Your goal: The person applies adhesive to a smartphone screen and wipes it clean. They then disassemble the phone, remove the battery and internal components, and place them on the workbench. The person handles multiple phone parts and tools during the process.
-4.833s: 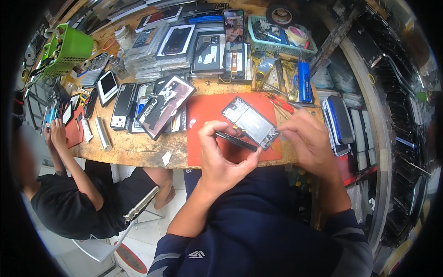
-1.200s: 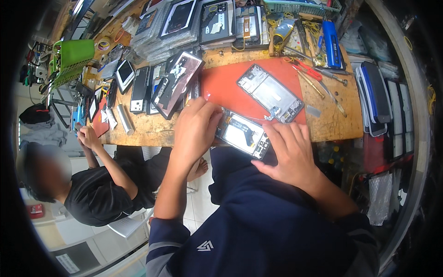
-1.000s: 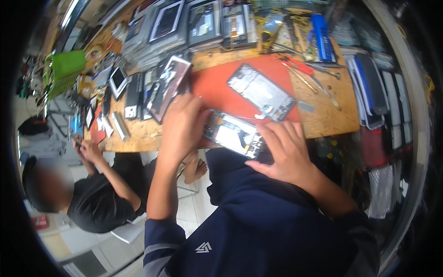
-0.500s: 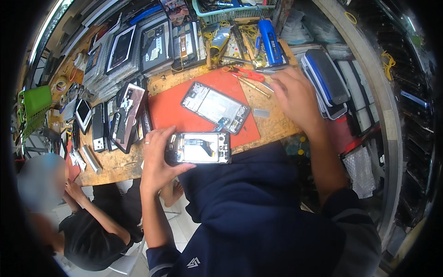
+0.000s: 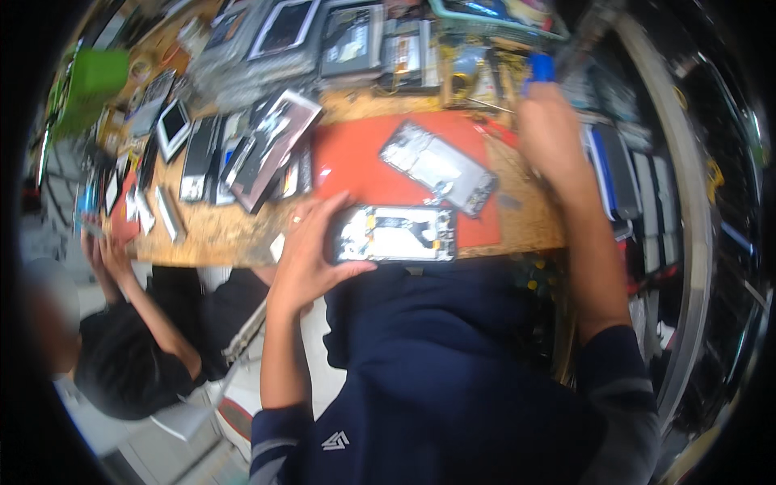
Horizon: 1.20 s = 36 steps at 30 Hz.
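Observation:
My left hand (image 5: 311,246) grips one end of an opened phone (image 5: 400,234), its thumb along the near edge and its fingers at the far side. The phone lies level at the bench's front edge, its inside parts facing up. On the red mat (image 5: 356,153) beyond it rests a bare phone frame (image 5: 449,170), set at a slant. My right hand (image 5: 554,137) reaches to the far right, over the lower part of a blue cylindrical tool (image 5: 541,66). Blur hides its fingers, so whether they hold the tool does not show.
Left of the mat, phone parts (image 5: 271,149) lean in a pile. Wrapped phone parts and a green basket (image 5: 501,18) line the back. Phone-shaped panels (image 5: 614,174) stand at the right. Another person's hands (image 5: 109,255) are at the bench's left end.
The view has shifted, moving the bench rightward and up in the picture. My right hand has moved farther away, from beside the screwdrivers to the blue tool. My left hand still holds the phone.

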Each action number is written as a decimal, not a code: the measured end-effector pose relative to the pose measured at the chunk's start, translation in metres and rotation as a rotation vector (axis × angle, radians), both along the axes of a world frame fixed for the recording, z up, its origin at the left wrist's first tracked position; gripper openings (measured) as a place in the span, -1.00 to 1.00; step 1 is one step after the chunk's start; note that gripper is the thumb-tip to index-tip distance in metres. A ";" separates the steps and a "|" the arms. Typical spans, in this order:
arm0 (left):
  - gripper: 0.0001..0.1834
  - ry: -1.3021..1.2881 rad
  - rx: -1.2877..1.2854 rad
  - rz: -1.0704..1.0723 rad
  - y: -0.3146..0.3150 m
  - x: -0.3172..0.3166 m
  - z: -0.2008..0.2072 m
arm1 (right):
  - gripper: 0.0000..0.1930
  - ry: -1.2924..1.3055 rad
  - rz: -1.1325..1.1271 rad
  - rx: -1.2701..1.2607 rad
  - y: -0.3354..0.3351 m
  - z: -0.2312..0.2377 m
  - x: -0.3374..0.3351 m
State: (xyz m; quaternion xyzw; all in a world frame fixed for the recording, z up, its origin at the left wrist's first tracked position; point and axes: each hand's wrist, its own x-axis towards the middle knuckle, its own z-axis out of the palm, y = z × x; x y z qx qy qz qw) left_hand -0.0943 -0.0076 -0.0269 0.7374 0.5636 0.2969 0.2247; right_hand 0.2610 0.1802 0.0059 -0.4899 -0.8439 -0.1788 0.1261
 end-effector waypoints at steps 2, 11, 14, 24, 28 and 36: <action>0.17 0.022 0.042 -0.006 -0.002 -0.005 -0.003 | -0.87 0.030 -0.028 -0.044 -0.011 0.012 0.011; 0.22 0.010 0.133 -0.008 -0.002 -0.004 -0.006 | -0.90 1.240 0.156 -0.780 -0.076 0.017 -0.014; 0.20 0.022 0.135 -0.003 -0.002 -0.004 -0.006 | -0.86 1.340 0.315 -0.970 -0.086 0.008 -0.047; 0.16 -0.018 0.143 0.016 -0.004 -0.003 -0.008 | -0.92 1.083 0.491 -1.189 -0.071 -0.009 -0.136; 0.15 -0.029 0.167 0.014 -0.003 -0.003 -0.011 | -0.93 0.941 0.463 -1.171 -0.067 -0.015 -0.139; 0.17 -0.015 0.151 0.006 -0.002 -0.004 -0.009 | -0.91 0.958 0.463 -1.020 -0.077 -0.022 -0.135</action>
